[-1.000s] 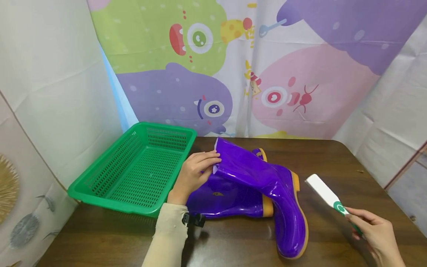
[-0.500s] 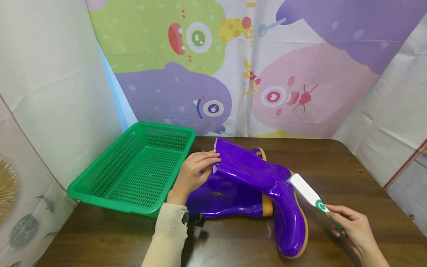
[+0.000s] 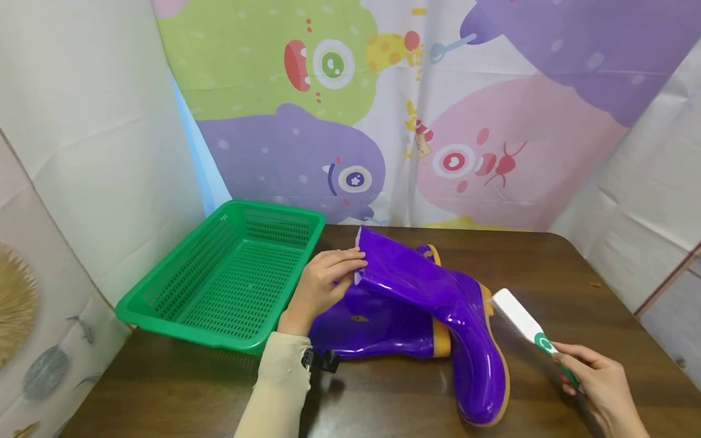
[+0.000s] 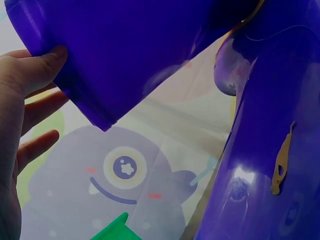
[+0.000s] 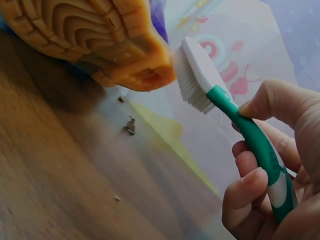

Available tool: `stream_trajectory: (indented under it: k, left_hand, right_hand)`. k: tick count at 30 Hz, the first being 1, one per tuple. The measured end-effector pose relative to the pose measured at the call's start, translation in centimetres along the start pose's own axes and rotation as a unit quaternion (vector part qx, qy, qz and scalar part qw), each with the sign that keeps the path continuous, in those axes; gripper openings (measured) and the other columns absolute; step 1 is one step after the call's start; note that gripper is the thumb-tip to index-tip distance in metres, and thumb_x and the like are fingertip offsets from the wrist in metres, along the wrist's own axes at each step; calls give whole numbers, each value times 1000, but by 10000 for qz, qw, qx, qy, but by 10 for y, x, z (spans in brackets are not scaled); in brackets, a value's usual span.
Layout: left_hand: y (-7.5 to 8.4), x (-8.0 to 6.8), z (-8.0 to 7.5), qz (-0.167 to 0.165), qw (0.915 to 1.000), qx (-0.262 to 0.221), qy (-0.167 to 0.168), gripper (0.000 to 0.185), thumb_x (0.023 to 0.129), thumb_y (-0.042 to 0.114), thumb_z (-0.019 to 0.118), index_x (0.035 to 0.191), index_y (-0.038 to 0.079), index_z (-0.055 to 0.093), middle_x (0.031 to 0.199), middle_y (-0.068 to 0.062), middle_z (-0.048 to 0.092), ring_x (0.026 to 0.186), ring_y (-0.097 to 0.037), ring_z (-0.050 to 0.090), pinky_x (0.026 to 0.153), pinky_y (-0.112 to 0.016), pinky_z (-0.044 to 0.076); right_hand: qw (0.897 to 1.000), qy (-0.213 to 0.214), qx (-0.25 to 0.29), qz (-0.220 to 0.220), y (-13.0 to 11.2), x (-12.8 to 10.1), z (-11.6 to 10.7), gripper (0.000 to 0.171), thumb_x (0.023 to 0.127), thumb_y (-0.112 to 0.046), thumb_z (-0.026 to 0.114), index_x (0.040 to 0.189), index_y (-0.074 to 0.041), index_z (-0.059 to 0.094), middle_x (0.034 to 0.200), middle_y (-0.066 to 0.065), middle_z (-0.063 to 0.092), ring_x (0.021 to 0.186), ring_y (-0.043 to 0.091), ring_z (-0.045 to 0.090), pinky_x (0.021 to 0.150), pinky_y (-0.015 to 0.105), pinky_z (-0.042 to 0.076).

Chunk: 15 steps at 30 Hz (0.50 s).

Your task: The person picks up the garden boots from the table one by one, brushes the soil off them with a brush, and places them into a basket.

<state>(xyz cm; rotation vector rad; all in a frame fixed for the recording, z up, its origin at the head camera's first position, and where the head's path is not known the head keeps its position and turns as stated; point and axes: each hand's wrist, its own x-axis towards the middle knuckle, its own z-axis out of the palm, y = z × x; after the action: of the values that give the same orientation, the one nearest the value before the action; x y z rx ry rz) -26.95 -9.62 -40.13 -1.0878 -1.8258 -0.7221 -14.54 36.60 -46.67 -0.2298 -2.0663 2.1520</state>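
A shiny purple rain boot (image 3: 402,267) with an orange sole lies tilted across a second purple rain boot (image 3: 378,328). My left hand (image 3: 323,283) grips the upper boot by the rim of its shaft; in the left wrist view, the thumb (image 4: 47,62) presses the purple shaft. My right hand (image 3: 599,377) holds a scrub brush (image 3: 520,316) by its green handle. Its white bristles (image 5: 192,87) are close beside the orange heel (image 5: 145,67) in the right wrist view; contact cannot be told. A brown smear (image 4: 282,162) marks the lower boot's shaft.
A green plastic basket (image 3: 128,313) stands left of the boots. Small brown crumbs (image 5: 130,126) lie on the wooden table (image 3: 394,395). A cartoon-printed curtain (image 3: 400,182) hangs behind the table, with white cloth at both sides.
The brush moved left onto the upper boot near its heel, then back right, and is now just off the heel. My left hand keeps its grip on the boot.
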Motion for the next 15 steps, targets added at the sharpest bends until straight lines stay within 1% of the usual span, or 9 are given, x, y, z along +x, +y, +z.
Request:
stream_trajectory:
  k: [4, 6, 8, 10, 12, 15]
  left_hand:
    - [0, 1, 1, 2, 10000, 7, 5, 25, 81, -7, 71, 103, 3, 77, 107, -7, 74, 108, -23, 68, 93, -43, 53]
    - [0, 1, 1, 1, 10000, 2, 14, 25, 81, -7, 71, 103, 3, 77, 107, -7, 74, 108, -23, 68, 92, -44, 53]
    - [0, 1, 1, -3, 10000, 2, 15, 25, 81, -8, 71, 103, 3, 77, 107, -7, 74, 108, -23, 68, 92, -44, 53]
    - [1, 1, 0, -5, 10000, 0, 12, 25, 81, -8, 71, 103, 3, 77, 107, -7, 74, 107, -24, 68, 92, -45, 53]
    - [1, 1, 0, -17, 10000, 4, 7, 25, 81, -7, 71, 103, 3, 77, 107, -7, 74, 108, -24, 68, 93, -43, 53]
    - [2, 2, -1, -25, 10000, 8, 5, 25, 81, -7, 71, 103, 3, 77, 107, -8, 74, 108, -24, 68, 94, -42, 52]
  right_hand:
    - [9998, 150, 96, -7, -1, -2, -5, 20, 90, 3, 69, 95, -12, 81, 76, -1, 71, 53, 9, 54, 42, 22, 47]
    - [9992, 174, 288, -198, 0, -3, -4, 21, 90, 5, 68, 96, -10, 81, 76, -1, 71, 52, 9, 55, 42, 21, 47]
    - [9971, 140, 541, -524, 1, -3, 0, 24, 90, 10, 65, 98, -7, 80, 74, -1, 70, 51, 9, 55, 41, 21, 47]
    - [9936, 55, 740, -848, 4, -3, 4, 27, 90, 14, 62, 99, -4, 79, 70, -2, 68, 50, 8, 55, 41, 20, 47]
    - [9904, -85, 828, -1102, 6, -4, 9, 29, 90, 17, 59, 100, -2, 78, 69, -1, 66, 51, 7, 55, 41, 19, 46]
    - [9886, -351, 794, -1229, 7, -4, 14, 29, 91, 18, 57, 102, 0, 77, 70, -1, 65, 53, 6, 54, 42, 19, 46]
